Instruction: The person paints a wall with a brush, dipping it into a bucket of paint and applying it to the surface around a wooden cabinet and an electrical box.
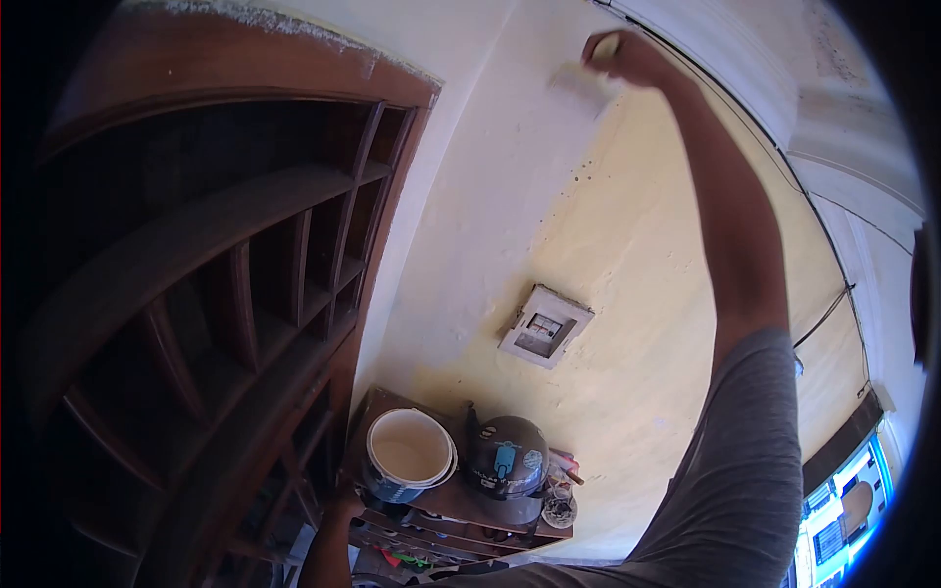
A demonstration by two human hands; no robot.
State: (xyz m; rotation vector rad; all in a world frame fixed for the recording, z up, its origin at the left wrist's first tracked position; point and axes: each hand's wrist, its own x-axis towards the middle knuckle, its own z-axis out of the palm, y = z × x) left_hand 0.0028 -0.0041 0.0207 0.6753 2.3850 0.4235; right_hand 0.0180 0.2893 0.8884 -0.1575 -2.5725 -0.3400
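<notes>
L hand [345, 502] is sitting nr bucket [392, 486] on surface [461, 508]; can't tell if it's gripping. Bucket's prob. weighing a bit; rim's giving best hold. R hand [639, 61] is gripping blurred brush [586, 90] at wall [627, 216], prob. light w/ soft bristles, stiff handle for holding.

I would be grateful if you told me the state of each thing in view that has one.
Bucket: open, upright, pale contents visible.
Brush: held up at the wall, blurred.
Wall: part whitish, part yellow, with dark spots.
Helmet: set down beside the bucket.
Switch panel: switches exposed.
Shelving: open-fronted, interior dark.
</notes>
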